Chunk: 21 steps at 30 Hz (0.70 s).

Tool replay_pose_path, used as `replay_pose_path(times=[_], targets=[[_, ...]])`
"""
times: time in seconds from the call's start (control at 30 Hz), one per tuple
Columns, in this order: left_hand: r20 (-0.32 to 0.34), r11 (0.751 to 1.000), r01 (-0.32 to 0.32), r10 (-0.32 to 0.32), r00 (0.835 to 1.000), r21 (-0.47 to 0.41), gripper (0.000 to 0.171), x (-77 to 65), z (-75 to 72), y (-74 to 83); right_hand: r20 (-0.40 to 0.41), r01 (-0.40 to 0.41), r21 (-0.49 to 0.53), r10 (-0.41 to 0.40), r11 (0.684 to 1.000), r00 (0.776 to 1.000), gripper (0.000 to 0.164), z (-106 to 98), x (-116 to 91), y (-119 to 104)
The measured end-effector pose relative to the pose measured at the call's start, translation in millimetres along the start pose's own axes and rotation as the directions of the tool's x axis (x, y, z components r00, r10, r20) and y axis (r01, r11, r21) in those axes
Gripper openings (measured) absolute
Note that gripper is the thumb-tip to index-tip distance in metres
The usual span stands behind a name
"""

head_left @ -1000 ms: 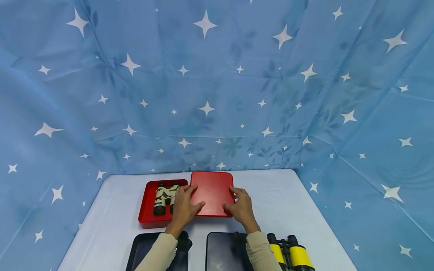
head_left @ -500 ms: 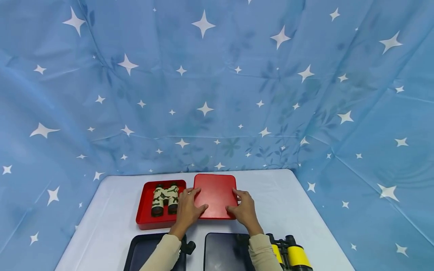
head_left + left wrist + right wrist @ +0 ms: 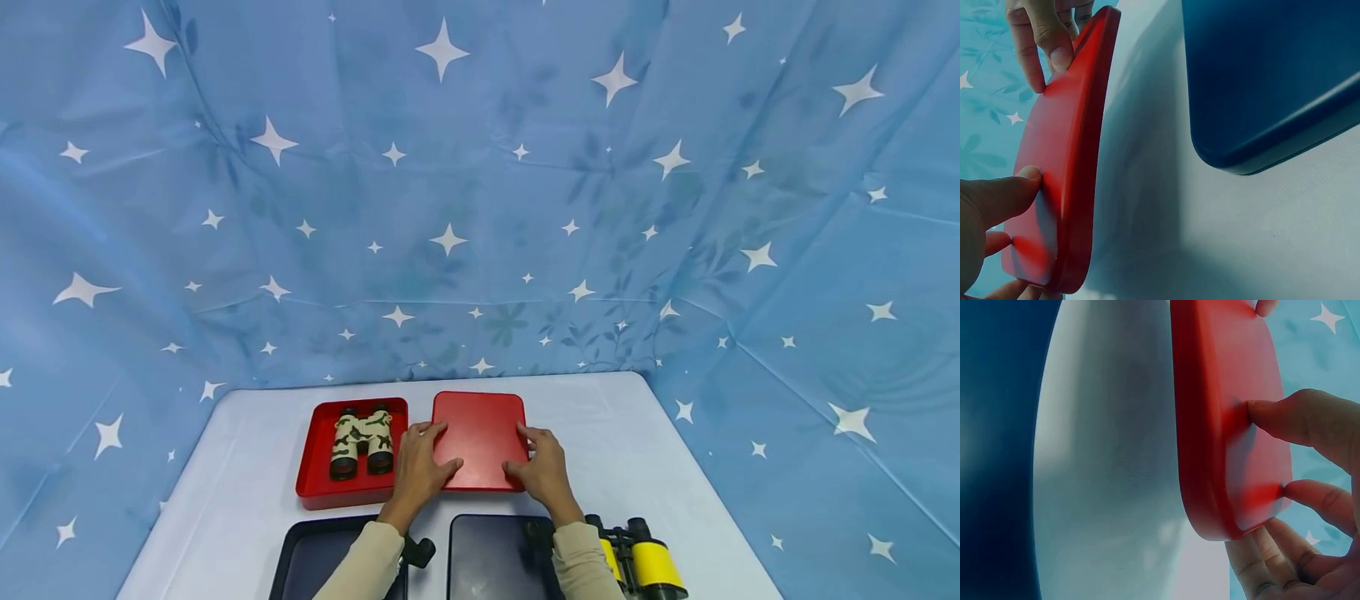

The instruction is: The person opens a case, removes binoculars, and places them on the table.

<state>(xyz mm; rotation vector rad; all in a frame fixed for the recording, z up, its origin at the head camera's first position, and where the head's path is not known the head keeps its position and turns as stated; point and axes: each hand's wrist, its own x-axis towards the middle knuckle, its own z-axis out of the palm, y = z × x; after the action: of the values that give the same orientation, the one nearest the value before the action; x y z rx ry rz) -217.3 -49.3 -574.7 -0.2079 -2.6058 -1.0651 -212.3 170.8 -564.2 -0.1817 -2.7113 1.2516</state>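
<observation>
A red rounded-square lid (image 3: 480, 442) is between my two hands in the head view. My left hand (image 3: 418, 468) grips its left side, thumb on the top face and other fingers at the edge. On the right side, my right hand (image 3: 547, 471) holds it the same way. Both wrist views show the lid's shallow side wall, with fingers reaching round the edge. Left of the lid, camouflage binoculars (image 3: 362, 442) lie in an open red tray (image 3: 345, 498).
Nearer me, an open dark tray (image 3: 279, 571) is partly hidden by my left sleeve; a black object (image 3: 418, 552) pokes out beside it. A dark flat lid or box (image 3: 491, 554) lies at front middle. Yellow-and-black binoculars (image 3: 651, 565) stand right of it on the white table (image 3: 637, 450).
Both hands have carried the red lid slightly right and toward me, away from the red tray. The grip looks the same. The head view has shifted slightly.
</observation>
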Motion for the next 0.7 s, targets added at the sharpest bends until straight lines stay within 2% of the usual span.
replay_pose_path(times=[0.13, 0.3, 0.7], targets=[[0.014, 1.0, 0.006, -0.006, 1.0, -0.001, 0.068, -1.2, 3.2, 0.9, 0.008, -0.003, 0.002, 0.003, 1.0, 1.0, 0.077, 0, 1, 4], [0.031, 0.999, 0.045, -0.045, 0.999, 0.01, 0.07, -1.5, 10.7, 0.7, 0.019, -0.003, -0.023, 0.003, 1.0, 1.0, 0.076, 2, 3, 10], [0.054, 0.99, 0.107, -0.112, 0.992, 0.09, 0.075, -6.8, 25.0, 4.0, 0.044, 0.003, -0.022, -0.002, 1.0, 0.999, 0.076, 8, 0, 26]])
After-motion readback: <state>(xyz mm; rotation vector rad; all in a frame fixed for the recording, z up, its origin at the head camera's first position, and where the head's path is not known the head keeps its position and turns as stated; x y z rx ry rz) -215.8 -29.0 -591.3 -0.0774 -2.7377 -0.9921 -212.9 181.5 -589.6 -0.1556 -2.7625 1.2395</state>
